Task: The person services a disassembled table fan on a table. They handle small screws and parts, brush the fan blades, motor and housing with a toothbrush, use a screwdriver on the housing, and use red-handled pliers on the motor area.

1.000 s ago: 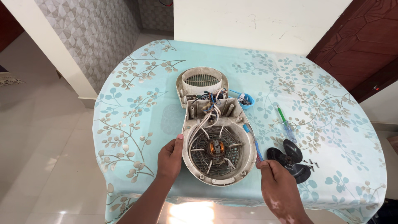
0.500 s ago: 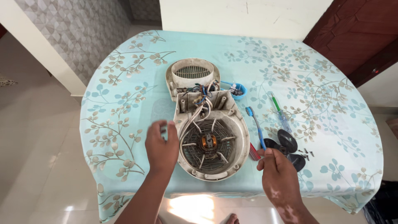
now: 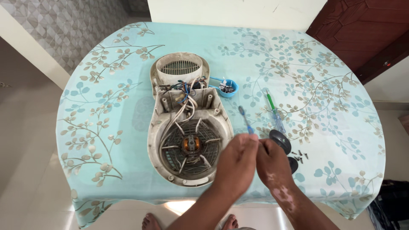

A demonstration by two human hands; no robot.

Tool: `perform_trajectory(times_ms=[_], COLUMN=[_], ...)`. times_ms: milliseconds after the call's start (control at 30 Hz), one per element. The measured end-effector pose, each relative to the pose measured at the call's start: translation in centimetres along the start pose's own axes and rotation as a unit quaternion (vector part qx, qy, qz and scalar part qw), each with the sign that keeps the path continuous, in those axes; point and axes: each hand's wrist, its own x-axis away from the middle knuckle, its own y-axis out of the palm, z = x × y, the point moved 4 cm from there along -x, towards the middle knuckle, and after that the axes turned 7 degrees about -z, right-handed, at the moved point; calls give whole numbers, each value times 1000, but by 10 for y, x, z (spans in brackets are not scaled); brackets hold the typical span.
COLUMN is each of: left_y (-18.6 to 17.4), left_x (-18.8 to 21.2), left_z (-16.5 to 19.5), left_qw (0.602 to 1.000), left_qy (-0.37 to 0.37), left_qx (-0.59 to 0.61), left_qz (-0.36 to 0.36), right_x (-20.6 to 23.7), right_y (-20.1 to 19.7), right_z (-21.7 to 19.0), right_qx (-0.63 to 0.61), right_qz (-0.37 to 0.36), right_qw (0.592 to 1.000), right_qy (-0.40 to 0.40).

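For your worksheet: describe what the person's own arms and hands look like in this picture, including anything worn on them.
Both forearms are bare, with no sleeves in view. The left hand and the right hand wear no gloves. No watch, bracelet or ring shows on either. The fingers are mostly hidden from this camera, since the hands are seen from the back.

So the left hand (image 3: 236, 164) has come off the left rim of the opened fan housing (image 3: 189, 136) where it was resting a second ago, and swung across to the housing's right side. It's now bunched up right against the right hand (image 3: 272, 164), both touching just off the housing's lower right edge. The blue-handled screwdriver (image 3: 246, 120) isn't lying flat beside the housing anymore either, its lower end is now up at the fingertips of the two hands, tip pointing away.
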Motion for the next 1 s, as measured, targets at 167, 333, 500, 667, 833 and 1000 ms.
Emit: perform_trajectory(times_ms=[167, 333, 500, 667, 833, 1000], left_y=[19, 36, 37, 36, 33, 30], left_x=[-7, -20, -32, -33, -31, -27], left_z=[-23, -47, -58, -54, -54, -56], left_qw=[990, 984, 983, 983, 985, 989], left_qy=[-18, 8, -97, -145, -117, -82], left_qx=[-136, -171, -129, -59, -35, -5], left_qz=[36, 56, 83, 97, 120, 127], right_x=[-38, -60, -51, -31, -34, -41], right_y=[12, 12, 3, 1, 12, 26], right_z=[35, 48, 25, -15, -15, -6], right_qx=[-120, -132, 79, 238, 377, -29], right_qz=[-79, -108, -67, -5, -128, -238], right_qw=[988, 971, 974, 914, 903, 966], right_qy=[-47, -167, -201, -330, -163, -99])
